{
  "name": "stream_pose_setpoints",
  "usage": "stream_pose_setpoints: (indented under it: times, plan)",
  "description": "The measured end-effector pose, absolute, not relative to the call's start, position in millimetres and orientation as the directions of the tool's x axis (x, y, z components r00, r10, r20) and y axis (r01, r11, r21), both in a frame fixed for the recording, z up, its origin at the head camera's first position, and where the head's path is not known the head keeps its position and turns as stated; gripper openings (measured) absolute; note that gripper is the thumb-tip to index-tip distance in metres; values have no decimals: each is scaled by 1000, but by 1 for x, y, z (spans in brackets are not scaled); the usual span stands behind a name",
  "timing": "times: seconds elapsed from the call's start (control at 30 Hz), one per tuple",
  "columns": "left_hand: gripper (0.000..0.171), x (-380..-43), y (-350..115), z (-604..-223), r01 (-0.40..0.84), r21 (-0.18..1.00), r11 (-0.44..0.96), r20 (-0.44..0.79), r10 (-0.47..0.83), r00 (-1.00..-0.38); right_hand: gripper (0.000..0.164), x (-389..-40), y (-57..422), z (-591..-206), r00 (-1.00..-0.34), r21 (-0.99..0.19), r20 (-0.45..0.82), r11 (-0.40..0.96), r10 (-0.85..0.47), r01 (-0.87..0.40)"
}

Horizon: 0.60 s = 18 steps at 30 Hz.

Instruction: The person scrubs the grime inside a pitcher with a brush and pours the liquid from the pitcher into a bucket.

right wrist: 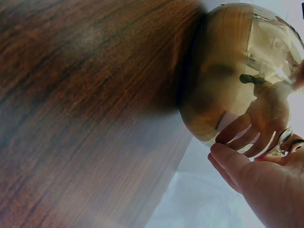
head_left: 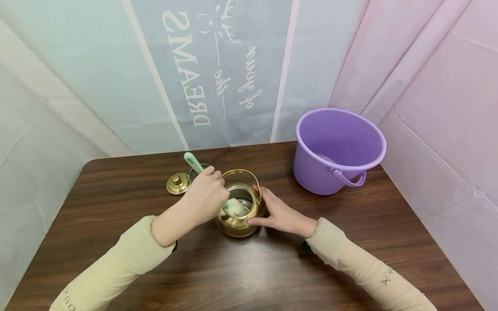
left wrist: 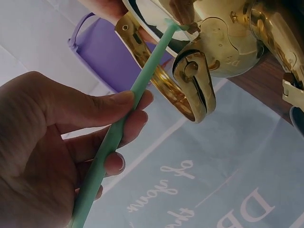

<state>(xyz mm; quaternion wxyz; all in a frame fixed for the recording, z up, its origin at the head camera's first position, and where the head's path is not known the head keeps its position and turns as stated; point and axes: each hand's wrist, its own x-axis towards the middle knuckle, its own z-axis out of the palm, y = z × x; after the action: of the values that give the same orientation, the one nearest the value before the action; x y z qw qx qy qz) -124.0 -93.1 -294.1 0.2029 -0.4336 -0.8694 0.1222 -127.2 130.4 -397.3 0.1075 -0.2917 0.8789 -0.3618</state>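
Observation:
A round gold-coloured kettle (head_left: pixel 238 226) stands uncovered on the table, its hooped handle (head_left: pixel 240 171) upright. My left hand (head_left: pixel 207 194) grips the pale green handle of a cleaning brush (head_left: pixel 193 162), thumb and fingers wrapped around it in the left wrist view (left wrist: pixel 111 137). The brush's whitish, spongy head (head_left: pixel 235 208) is inside the kettle's mouth. On the kettle's right side, my right hand (head_left: pixel 282 214) holds the body, thumb at the front and fingers farther back near the handle's base. The kettle's shiny wall (right wrist: pixel 228 71) mirrors that hand in the right wrist view.
The gold lid (head_left: pixel 178 183) lies left of the kettle. Beside it, a small round thing with a thin rim (head_left: pixel 192 174) is mostly hidden behind my left hand. A purple bucket (head_left: pixel 323 172) stands at the back right. Cloth walls (head_left: pixel 233 125) bound the brown wooden table (head_left: pixel 249 276).

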Motion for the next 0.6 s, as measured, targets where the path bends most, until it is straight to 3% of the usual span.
stream_pose_setpoints:
  times: [0.6]
  plan:
    - [32,-122,-88,-297,725,-383,573,284,819,-498,94,-126,129,-395,-807,-705,30,560,-590,-435]
